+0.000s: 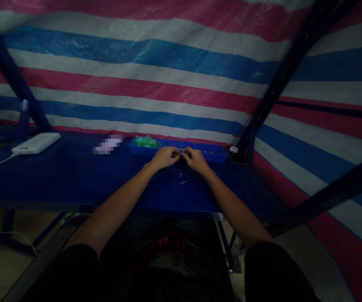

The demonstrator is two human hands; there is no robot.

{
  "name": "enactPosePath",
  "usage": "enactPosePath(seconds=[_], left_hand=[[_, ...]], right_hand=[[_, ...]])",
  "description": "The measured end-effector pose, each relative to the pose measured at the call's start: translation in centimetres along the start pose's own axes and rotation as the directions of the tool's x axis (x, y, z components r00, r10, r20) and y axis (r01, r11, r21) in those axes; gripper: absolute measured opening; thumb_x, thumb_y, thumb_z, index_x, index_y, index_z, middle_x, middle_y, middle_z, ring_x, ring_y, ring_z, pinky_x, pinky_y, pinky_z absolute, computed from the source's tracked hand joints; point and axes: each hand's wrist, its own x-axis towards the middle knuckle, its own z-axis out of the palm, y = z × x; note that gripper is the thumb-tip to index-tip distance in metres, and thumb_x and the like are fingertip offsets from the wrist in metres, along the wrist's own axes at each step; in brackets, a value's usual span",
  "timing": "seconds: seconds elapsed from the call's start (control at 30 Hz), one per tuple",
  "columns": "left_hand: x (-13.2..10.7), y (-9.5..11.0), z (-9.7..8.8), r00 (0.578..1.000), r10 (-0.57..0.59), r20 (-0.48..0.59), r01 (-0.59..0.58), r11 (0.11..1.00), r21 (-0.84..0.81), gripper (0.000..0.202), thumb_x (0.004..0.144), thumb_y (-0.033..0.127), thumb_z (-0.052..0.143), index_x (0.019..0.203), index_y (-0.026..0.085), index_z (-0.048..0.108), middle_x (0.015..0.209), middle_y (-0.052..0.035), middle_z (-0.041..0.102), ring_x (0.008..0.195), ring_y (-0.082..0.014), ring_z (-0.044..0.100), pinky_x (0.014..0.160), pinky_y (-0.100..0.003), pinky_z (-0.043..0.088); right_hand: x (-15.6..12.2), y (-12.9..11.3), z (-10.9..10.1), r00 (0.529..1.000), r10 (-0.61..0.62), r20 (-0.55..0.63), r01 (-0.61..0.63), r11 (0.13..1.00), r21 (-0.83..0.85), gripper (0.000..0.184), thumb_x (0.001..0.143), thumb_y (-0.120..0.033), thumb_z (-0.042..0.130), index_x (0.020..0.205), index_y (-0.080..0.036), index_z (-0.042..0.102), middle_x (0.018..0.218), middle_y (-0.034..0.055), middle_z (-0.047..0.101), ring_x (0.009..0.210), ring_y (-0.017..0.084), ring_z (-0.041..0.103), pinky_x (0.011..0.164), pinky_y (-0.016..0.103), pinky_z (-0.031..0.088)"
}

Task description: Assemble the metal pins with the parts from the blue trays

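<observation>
My left hand [167, 157] and my right hand [195, 159] meet over the blue table, fingertips pinched close together. Whatever sits between the fingers is too small and dark to make out. Just below the hands, a small thin metal piece [181, 173] lies on the table, and a slim silvery pin-like piece [185, 182] rests a little nearer to me. Right behind the hands stands a blue divided tray [212, 157]. Its left compartment holds a green plastic bag [147, 141]; thin metal rods [207, 152] show towards its right part.
On the blue table [74, 176], a white power bank [36, 143] with a cable lies at left, a blurred-out flat item [108, 144] nearer the tray. A small white case [233, 149] sits right of the tray. Blue metal posts [270, 90] and a striped sheet [143, 63] enclose the space.
</observation>
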Motion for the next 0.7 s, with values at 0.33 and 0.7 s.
enactPosePath(seconds=[0.33,0.7], left_hand=[[-0.40,0.82,-0.67,1.000,0.014,0.002,-0.014,0.968,0.251,0.022,0.076,0.030,0.050,0.087,0.018,0.066,0.084,-0.0056,0.069,0.080,-0.0207,0.062,0.072,-0.030,0.043],[-0.49,0.82,-0.54,1.000,0.021,-0.021,-0.016,0.971,0.238,0.022,0.075,0.030,0.048,0.081,0.019,0.066,0.079,-0.0036,0.069,0.075,-0.0191,0.063,0.065,-0.027,0.043]], right_hand=[[-0.10,-0.82,-0.19,0.998,-0.007,0.060,0.011,0.997,-0.075,0.012,0.082,-0.025,0.049,0.083,-0.019,0.060,0.064,0.0012,0.059,0.057,0.014,0.050,0.056,0.024,0.032],[-0.20,0.11,0.04,0.999,0.005,0.039,-0.006,0.999,0.036,0.018,0.079,-0.029,0.051,0.094,-0.019,0.057,0.061,-0.0026,0.055,0.055,0.012,0.050,0.055,0.022,0.033]])
